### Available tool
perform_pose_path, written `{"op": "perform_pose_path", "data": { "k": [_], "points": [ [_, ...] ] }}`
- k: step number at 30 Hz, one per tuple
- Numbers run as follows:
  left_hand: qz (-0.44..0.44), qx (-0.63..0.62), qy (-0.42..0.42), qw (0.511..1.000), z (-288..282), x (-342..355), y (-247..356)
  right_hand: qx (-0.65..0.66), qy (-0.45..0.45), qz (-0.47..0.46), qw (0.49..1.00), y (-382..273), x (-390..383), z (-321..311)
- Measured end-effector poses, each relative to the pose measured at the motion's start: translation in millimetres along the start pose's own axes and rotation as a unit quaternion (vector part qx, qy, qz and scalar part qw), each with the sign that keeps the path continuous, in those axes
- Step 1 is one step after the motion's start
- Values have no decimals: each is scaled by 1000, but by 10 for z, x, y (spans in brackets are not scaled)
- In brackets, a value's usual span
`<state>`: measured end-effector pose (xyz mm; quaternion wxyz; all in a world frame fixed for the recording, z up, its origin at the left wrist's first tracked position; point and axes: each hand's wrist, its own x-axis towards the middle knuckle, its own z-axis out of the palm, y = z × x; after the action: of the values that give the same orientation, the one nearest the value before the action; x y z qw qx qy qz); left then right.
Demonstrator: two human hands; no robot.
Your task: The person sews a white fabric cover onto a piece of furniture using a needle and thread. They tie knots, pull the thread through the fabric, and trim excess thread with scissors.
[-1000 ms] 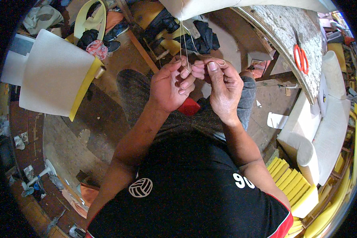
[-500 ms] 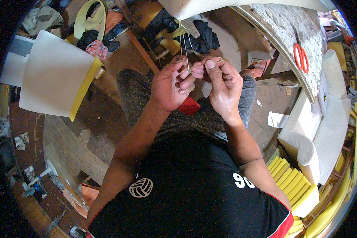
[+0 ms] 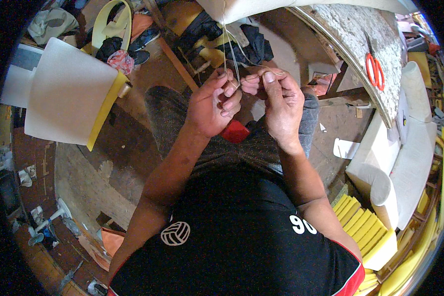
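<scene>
Thread runs from one pale upholstered piece down to two hands: the left hand, fingers curled, and the right hand each pinch it. One pair of red-handled scissors lies on the worn bench, above a littered brown floor.

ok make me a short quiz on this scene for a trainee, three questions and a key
1. Multiple choice: what does the bare right hand pinch between thumb and fingers?
a) a yellow foam strip
b) a thin pale thread
c) a black cloth

2. True or false: the left hand wears no glove.

3. Fill in the blank: the metal scissors with red handles lie to the ____ of both hands.

Key: 1 b; 2 true; 3 right
</scene>
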<state>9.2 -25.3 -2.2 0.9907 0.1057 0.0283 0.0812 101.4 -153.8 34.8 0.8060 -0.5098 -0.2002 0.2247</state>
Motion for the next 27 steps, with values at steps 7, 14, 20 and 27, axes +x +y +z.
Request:
{"op": "perform_pose_path", "data": {
  "k": [7,14,20,27],
  "points": [
    [-11,-25,-48,998,-46,-6,12,7,-15,-10,1000,2,18,4],
    [-8,-44,-24,999,-64,-26,0,-23,-29,-28,999,7,-25,33],
    [16,18,14,1000,-9,-35,-17,17,-27,-35,999,-12,-27,38],
    [8,-6,-18,1000,-53,-44,5,-10,-31,-46,998,13,-15,4]
  ]
}}
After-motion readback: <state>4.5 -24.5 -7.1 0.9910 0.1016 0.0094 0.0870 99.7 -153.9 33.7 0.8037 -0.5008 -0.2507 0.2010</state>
